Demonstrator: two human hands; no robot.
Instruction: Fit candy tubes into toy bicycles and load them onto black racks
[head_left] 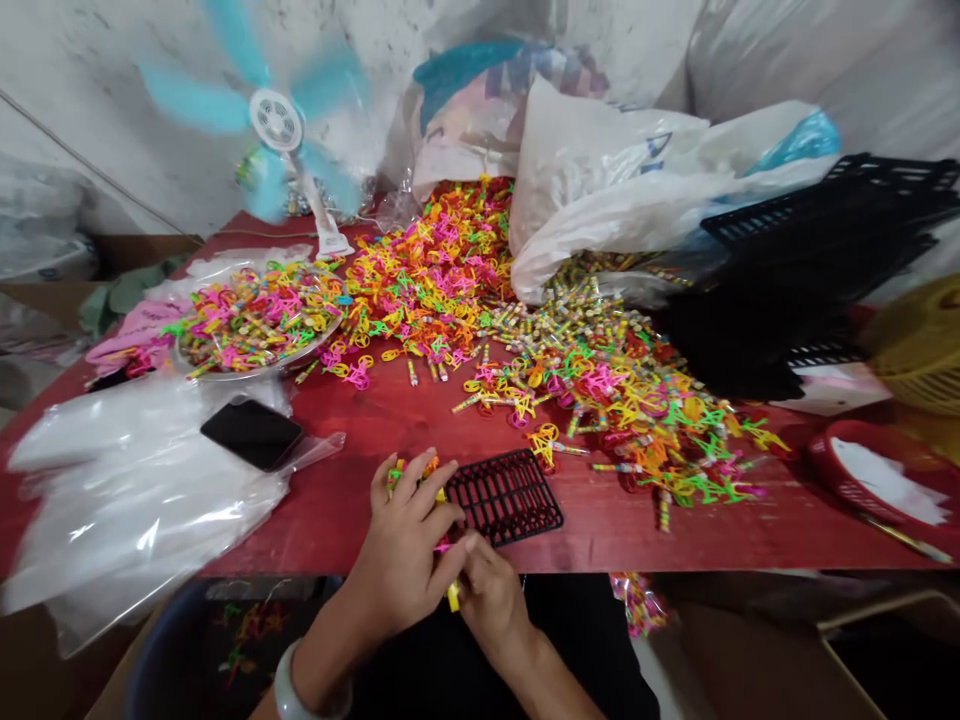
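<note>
My left hand [409, 545] is curled over a few small colourful plastic toys. Green, yellow and orange bits poke out past its fingertips. A pink bit shows between my two hands. Below it, a yellow piece [453, 598] sticks out beside my left thumb. My right hand [496, 603] is closed in a pinch against the left thumb, and what its fingertips hold is hidden. A black plastic rack [510, 497] with rows of slots lies at the fingers of my left hand, near the table's front edge. The fingers cover its left end.
A large heap of bright plastic toys [435, 285] and candy tubes [585, 310] spreads across the red table [360, 410]. A filled tray [262, 365], clear plastic bags [150, 500] and a phone [251, 432] lie left. Black racks [765, 290] and a red basket [832, 480] stand right. A fan [277, 120] spins behind.
</note>
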